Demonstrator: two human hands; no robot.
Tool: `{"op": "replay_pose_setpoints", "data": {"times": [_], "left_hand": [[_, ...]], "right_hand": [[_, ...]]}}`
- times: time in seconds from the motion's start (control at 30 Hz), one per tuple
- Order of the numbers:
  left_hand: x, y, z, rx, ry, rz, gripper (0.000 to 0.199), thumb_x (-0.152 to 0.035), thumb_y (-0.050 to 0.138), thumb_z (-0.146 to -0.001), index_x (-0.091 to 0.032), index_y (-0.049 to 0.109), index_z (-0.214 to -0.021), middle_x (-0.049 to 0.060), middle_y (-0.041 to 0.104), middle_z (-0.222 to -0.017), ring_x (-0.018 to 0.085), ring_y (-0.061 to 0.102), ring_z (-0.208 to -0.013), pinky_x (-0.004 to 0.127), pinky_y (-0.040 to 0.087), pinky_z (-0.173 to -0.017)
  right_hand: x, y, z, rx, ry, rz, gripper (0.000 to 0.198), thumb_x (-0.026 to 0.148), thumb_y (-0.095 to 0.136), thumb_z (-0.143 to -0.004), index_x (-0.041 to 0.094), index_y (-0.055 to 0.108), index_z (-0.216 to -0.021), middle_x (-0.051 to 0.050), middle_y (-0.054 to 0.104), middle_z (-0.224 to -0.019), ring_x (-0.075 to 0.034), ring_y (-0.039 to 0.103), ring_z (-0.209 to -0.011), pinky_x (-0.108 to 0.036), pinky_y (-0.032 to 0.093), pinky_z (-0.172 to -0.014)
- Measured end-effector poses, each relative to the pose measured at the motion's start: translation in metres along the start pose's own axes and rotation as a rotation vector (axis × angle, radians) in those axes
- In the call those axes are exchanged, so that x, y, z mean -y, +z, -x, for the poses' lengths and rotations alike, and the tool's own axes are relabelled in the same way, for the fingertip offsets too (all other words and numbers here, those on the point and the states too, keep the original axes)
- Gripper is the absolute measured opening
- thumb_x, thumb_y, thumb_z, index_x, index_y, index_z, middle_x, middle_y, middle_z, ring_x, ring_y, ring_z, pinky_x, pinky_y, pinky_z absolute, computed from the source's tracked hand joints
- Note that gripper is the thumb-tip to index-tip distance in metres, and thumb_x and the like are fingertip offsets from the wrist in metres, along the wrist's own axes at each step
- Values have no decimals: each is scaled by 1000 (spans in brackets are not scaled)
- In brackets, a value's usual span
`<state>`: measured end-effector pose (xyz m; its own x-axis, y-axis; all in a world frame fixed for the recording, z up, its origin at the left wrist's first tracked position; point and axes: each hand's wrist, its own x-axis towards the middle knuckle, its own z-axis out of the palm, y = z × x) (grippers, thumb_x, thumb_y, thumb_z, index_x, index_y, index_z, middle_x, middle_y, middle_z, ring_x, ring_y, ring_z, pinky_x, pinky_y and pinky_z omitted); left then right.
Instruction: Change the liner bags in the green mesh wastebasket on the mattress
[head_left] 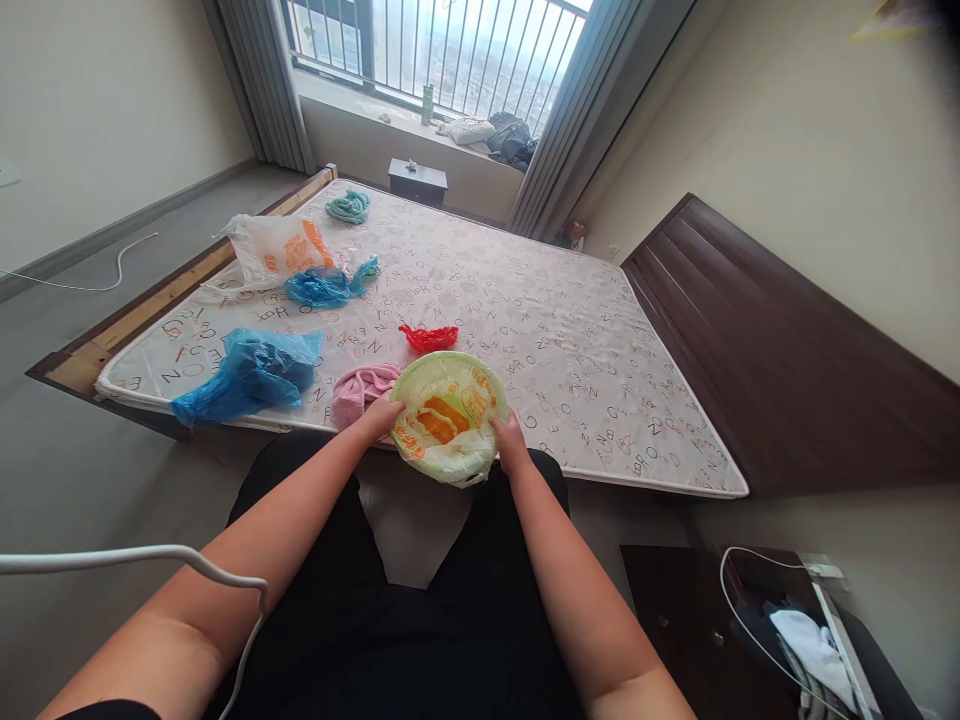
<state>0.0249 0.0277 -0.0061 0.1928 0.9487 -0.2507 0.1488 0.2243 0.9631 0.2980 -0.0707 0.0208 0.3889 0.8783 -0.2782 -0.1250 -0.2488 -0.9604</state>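
Note:
A round pale-green basin [448, 368] is held up in front of my knees. A thin plastic bag with orange print [442, 420] lines its inside and hangs over the near rim. My left hand [384, 416] grips the basin's left rim, and my right hand [510, 440] grips the right rim. Just beyond my left hand, a pink towel [364, 390] lies bunched on the mattress [570, 350]. Behind the basin rests a crumpled red plastic bag [429, 338].
Toward the left of the mattress lie a blue plastic bag [259, 370], a smaller blue bag [322, 287], a white bag with orange print [277, 250] and a teal coiled cloth [348, 206]. A dark headboard [787, 350] bounds the right. A white cable [135, 558] crosses near my left arm.

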Motion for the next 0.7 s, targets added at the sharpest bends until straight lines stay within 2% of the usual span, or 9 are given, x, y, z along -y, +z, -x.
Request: {"op": "replay_pose_setpoints", "data": {"times": [0.13, 0.37, 0.7], "left_hand": [[-7, 0, 4, 9, -16, 2, 53, -9, 62, -71, -12, 71, -123, 12, 78, -114, 32, 70, -118, 43, 59, -103], [-20, 2, 10, 7, -22, 5, 47, -5, 60, -70, -14, 73, -114, 11, 79, -112, 32, 71, -116, 41, 58, -104], [-10, 2, 5, 34, -11, 26, 49, -10, 61, -71, -14, 72, -118, 11, 79, -112, 33, 70, -118, 43, 58, -104]], "right_hand": [[2, 2, 0, 5, -6, -4, 57, 35, 66, -69, 24, 61, -124, -2, 75, -103, -24, 71, -95, -37, 58, -83], [6, 3, 3, -15, 0, 4, 58, 35, 67, -68, 24, 61, -124, -4, 75, -108, -26, 72, -96, -39, 59, -85], [8, 4, 4, -11, 10, 3, 54, 36, 67, -67, 25, 62, -120, -3, 76, -104, -27, 72, -96, -41, 60, -86]]}}
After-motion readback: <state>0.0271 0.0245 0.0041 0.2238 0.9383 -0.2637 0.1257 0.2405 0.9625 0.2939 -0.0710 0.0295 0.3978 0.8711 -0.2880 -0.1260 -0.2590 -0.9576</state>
